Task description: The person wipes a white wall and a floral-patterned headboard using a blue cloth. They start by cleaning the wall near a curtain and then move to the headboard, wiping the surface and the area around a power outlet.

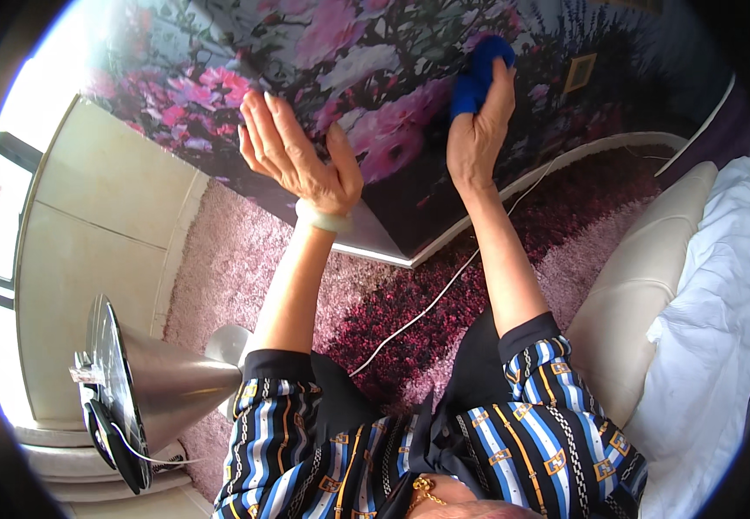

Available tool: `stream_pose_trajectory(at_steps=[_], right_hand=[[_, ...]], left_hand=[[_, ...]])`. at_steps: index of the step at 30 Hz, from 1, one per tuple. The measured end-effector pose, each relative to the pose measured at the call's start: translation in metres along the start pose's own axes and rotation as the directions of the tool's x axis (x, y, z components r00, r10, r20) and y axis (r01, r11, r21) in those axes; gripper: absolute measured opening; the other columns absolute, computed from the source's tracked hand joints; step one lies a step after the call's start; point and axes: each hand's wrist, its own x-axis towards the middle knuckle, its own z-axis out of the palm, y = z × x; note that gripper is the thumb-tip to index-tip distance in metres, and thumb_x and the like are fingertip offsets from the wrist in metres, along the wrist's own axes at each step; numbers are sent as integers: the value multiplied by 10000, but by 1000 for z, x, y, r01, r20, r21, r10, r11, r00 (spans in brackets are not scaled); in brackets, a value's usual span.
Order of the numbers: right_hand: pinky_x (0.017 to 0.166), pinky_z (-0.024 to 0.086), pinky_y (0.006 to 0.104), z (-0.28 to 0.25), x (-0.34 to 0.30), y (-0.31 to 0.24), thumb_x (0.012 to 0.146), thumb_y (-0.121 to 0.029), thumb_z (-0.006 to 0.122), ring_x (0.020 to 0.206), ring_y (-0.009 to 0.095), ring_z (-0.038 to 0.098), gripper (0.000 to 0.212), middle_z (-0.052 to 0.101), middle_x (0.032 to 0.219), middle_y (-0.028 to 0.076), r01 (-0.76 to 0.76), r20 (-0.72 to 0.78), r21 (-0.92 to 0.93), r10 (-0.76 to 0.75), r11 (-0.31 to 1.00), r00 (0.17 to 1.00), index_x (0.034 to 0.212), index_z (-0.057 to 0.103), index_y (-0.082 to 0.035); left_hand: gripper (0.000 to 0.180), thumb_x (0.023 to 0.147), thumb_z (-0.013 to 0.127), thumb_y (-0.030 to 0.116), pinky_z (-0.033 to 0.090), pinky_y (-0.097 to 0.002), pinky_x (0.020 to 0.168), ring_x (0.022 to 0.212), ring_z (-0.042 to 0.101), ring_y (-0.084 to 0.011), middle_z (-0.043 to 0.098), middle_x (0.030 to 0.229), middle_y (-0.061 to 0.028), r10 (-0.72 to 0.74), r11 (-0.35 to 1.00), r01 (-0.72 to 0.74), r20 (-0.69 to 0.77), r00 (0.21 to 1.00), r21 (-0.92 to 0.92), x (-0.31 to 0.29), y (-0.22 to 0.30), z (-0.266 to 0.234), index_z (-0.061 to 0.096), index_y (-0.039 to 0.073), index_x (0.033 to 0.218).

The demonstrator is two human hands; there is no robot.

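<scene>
A wall covered in a floral print point(366, 78), with pink blossoms on a dark ground, rises in front of me. At its right part, my right hand point(481, 130) is closed round a blue cloth point(475, 80) and holds it against the printed surface. My left hand point(299, 156) is raised near the wall's corner, its fingers stretched out and the thumb apart, with nothing in it. Whether its fingertips touch the print I cannot tell. A pale bangle point(323, 218) circles my left wrist.
A shaggy pink and dark red rug point(401, 320) covers the floor, crossed by a white cable point(431, 304). On the left stands a small table point(176, 368) with a silver cone base and items on top. A cream padded bed edge point(652, 268) with white bedding point(712, 320) is at right.
</scene>
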Motion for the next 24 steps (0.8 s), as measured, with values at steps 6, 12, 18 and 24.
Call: stream_pose_trajectory(at_steps=[6, 12, 18, 24], right_hand=[[1110, 170, 605, 14, -41, -61, 923, -250, 556, 1419, 409, 258, 440, 319, 1521, 196, 410, 244, 183, -445, 894, 862, 1362, 529, -231], [1074, 187, 634, 27, 14, -12, 966, -310, 409, 1373, 449, 322, 435, 357, 1500, 197, 715, 109, -3, -711, 699, 695, 1375, 442, -169], [1090, 241, 527, 39, 75, -10, 957, -332, 401, 1315, 455, 340, 563, 358, 1437, 269, 283, -200, -239, -333, 929, 921, 1422, 351, -19], [1084, 131, 640, 35, -33, -28, 897, -287, 441, 1388, 528, 189, 554, 261, 1494, 296, 528, 23, 138, -536, 838, 844, 1410, 378, -88]], left_hand=[[580, 943, 483, 269, 150, -542, 1128, 1382, 320, -423, 369, 1461, -283, 0, 1000, -1, -24, 1000, -29, -8, -7, 5, 383, -56, 1413], [611, 934, 458, 217, 142, -523, 1133, 1410, 258, -421, 293, 1495, -298, 43, 999, -43, 5, 999, -21, -4, 0, 7, 302, -78, 1445], [573, 929, 442, 201, 186, -547, 1135, 1379, 318, -439, 361, 1450, -307, 41, 996, -44, 47, 998, 74, -4, -6, 3, 348, -93, 1412], [594, 911, 479, 205, 115, -536, 1136, 1397, 287, -424, 336, 1479, -285, 22, 999, -22, 1, 1000, -25, -11, -5, 2, 349, -72, 1421]])
